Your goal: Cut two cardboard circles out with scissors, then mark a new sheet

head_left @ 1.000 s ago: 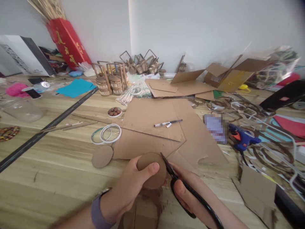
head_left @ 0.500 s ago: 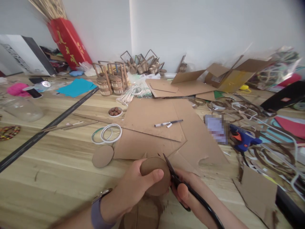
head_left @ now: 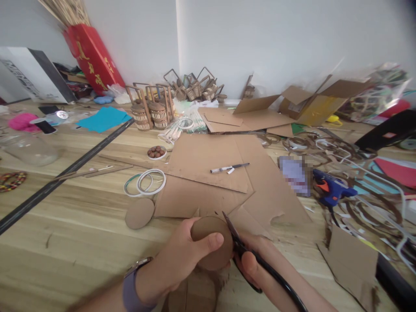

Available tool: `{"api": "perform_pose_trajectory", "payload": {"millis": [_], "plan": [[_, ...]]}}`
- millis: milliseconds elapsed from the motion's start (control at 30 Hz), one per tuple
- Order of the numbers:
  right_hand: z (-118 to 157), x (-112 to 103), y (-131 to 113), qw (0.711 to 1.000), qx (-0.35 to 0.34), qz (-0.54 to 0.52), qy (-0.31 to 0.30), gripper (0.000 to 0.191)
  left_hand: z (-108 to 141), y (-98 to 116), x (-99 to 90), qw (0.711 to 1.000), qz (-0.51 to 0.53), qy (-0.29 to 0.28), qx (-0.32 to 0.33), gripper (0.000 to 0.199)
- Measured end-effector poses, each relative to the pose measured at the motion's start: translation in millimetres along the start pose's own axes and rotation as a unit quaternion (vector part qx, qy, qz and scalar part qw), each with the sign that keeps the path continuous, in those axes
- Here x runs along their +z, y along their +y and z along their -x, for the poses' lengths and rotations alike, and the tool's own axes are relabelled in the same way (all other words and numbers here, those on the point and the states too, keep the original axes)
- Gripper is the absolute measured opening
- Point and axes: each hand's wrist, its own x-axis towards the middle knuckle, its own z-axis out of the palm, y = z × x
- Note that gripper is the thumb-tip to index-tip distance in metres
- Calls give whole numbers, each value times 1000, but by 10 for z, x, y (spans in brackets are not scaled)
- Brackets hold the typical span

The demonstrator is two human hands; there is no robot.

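Observation:
Near the bottom centre, my left hand (head_left: pixel 186 253) grips a round brown cardboard disc (head_left: pixel 212 221), with the thumb lying across its face. Black-handled scissors (head_left: pixel 238 247) are in my right hand (head_left: pixel 255 260), their blades pointing up and left along the disc's right edge. Whether the blades bite into the cardboard is too small to tell. Another cardboard disc (head_left: pixel 140 213) lies flat on the table to the left of my hands. Beyond them are flat cardboard sheets (head_left: pixel 208 156) with a pen (head_left: pixel 229 168) on top.
Two tape rings (head_left: pixel 151 182) and a dish of brown balls (head_left: pixel 156 152) lie left of the sheets. A blue glue gun (head_left: pixel 334 188), brown strips and a cardboard offcut (head_left: pixel 352 260) are at the right. Small woven baskets (head_left: pixel 152 113) and an open box (head_left: pixel 320 104) stand behind.
The disc and the scissors have shifted very slightly downward in view. Both hands keep their holds.

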Motion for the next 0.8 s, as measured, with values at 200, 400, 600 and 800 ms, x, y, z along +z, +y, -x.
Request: {"api": "perform_pose_trajectory", "payload": {"millis": [200,400,600,800], "plan": [[42,33,-25,999,18,-18,21,71,-1,14,2,1000,2,-11,2,48],[50,45,-36,999,21,-6,33,70,14,18,-1,1000,5,-19,6,45],[43,35,-80,999,19,1,38,72,0,21,-27,999,-2,-31,20,44],[46,29,-35,999,14,-19,29,73,-6,25,-30,1000,6,-24,9,46]]}}
